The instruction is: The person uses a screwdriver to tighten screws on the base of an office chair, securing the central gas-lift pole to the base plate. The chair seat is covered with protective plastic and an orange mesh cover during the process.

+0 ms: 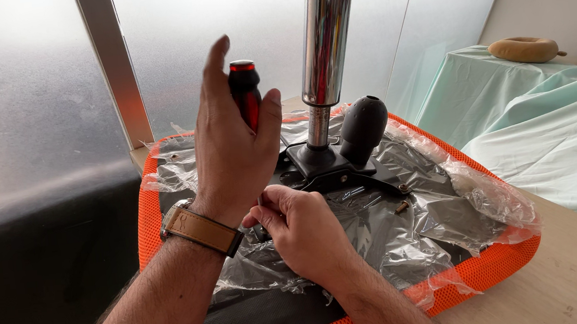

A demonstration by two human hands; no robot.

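Note:
An upturned orange mesh chair seat [499, 265], wrapped in clear plastic film [410, 235], lies on a wooden table. A black mounting plate [332, 168] with a chrome gas cylinder [325, 36] stands on its underside. My left hand [233, 146] grips a screwdriver with a red and black handle [245, 91], held upright over the plate's left side. My right hand [303, 228] pinches something small near the screwdriver's tip; the tip and the pinched part are hidden. A black lever knob [365, 125] sticks up beside the cylinder.
A loose bolt [402, 206] lies on the film right of the plate, another [403, 188] sits in the plate's arm. Frosted glass panels stand behind. Pale green cloth [550, 134] covers furniture at right, with a tan ring-shaped cushion [524, 49] on it.

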